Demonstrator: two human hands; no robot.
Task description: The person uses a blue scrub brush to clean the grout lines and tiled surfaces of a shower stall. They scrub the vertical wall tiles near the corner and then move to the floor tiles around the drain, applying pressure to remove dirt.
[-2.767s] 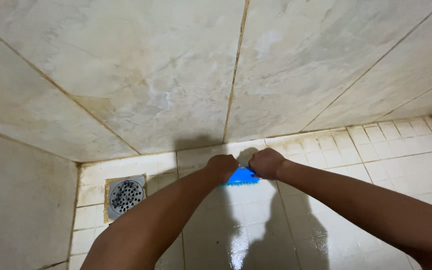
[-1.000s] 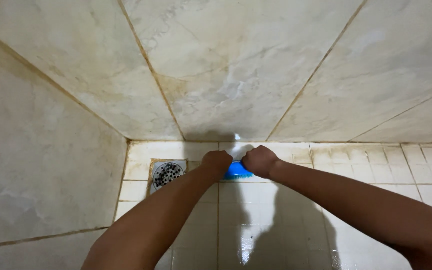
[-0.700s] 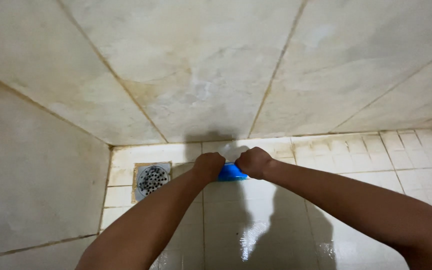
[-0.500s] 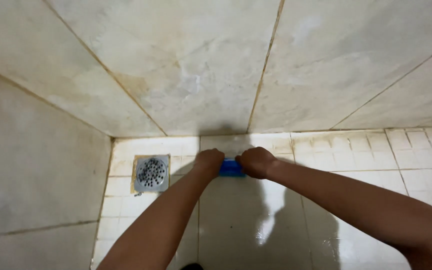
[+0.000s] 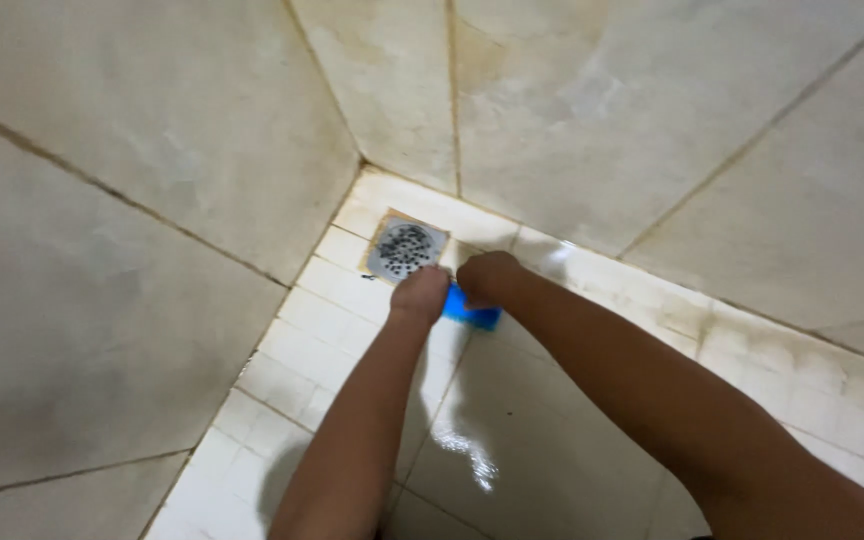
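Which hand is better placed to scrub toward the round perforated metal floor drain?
Probably left: the left hand sits right beside the drain, on the blue scrubber; the right hand is slightly farther.

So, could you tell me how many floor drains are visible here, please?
1. The metal floor drain sits in the floor's corner where the two walls meet, just beyond the left hand and the blue scrubber. Others may lie outside the view.

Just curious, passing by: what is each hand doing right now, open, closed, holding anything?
Left hand: closed on the blue scrubber.
Right hand: closed on the same blue scrubber.
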